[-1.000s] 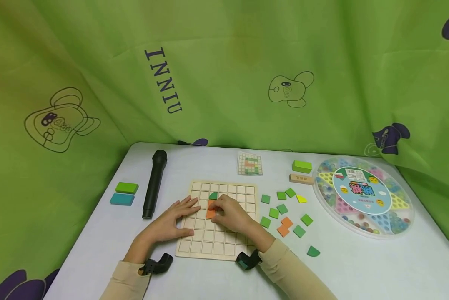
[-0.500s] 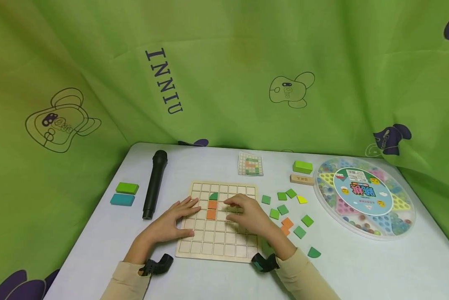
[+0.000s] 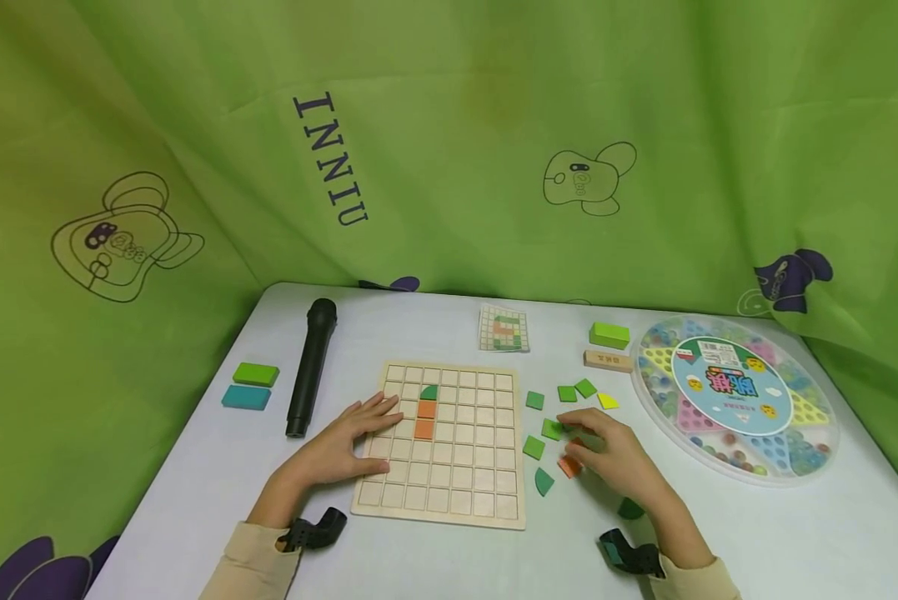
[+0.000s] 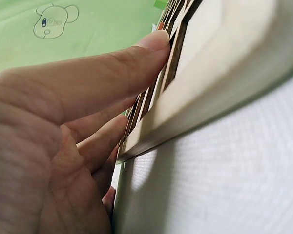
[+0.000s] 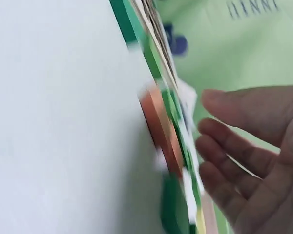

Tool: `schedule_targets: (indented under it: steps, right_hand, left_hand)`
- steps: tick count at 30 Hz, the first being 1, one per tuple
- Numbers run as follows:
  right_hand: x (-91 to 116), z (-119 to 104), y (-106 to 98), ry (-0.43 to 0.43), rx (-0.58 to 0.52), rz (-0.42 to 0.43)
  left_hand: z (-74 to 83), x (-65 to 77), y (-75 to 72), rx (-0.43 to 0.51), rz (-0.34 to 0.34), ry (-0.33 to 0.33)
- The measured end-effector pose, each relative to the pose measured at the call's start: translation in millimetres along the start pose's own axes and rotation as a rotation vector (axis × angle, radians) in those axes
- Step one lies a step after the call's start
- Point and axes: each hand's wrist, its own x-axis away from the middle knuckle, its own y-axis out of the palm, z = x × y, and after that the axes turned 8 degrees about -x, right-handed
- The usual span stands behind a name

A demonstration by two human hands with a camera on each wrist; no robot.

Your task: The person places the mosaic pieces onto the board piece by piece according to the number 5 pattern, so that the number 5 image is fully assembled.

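A wooden grid board point(image 3: 467, 506) lies mid-table. My left hand point(image 3: 336, 450) rests on its left edge, fingers spread; in the left wrist view the thumb point(image 4: 154, 40) lies over the rim. A green quarter-round tile point(image 3: 430, 392) sits on the board above two orange square tiles point(image 3: 423, 429) in one column. My right hand point(image 3: 617, 454) hovers over the loose tiles right of the board, thumb and fingers apart, holding nothing. An orange tile point(image 3: 568, 466) and a green square tile point(image 3: 551, 429) lie by its fingertips. The right wrist view shows orange tiles point(image 5: 158, 126) standing blurred beside the hand.
Behind the board lies a pattern card point(image 3: 504, 328). A black microphone point(image 3: 311, 367) and green and blue blocks point(image 3: 246, 397) are at left. At right are a green block point(image 3: 609, 335), a wooden block point(image 3: 608, 361) and a round marble game box point(image 3: 734, 400). Several loose tiles surround the right hand.
My right hand has let go of the lower orange tile on the board and moved right, over the loose tiles. The left hand stays on the board's edge.
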Motion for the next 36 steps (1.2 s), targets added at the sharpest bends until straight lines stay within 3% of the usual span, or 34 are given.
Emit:
schedule_targets:
  steps: [5,10,22,28,36]
  right_hand:
    - [5.3,9.4,-12.4,0.036,0.039,-0.029]
    - [4.6,12.6,-11.8,0.008,0.079,-0.068]
    - [4.3,15.3,-8.6,0.004,0.189,-0.022]
    - [4.9,10.7,-8.2,0.046,0.151,-0.002]
    - [-7.6,-19.3,15.7,-0.079,0.022,0.036]
  left_hand:
    - [-1.0,1.7,-1.4,-0.003,0.012,-0.007]
    - [-1.4,2.1,-1.4,-0.001,0.016,-0.013]
    - [-1.4,0.6,-0.7,0.004,0.008,-0.011]
    - [-2.2,0.9,0.6,0.011,0.018,0.001]
    - [-0.9,-0.5,1.2,0.012,0.003,-0.003]
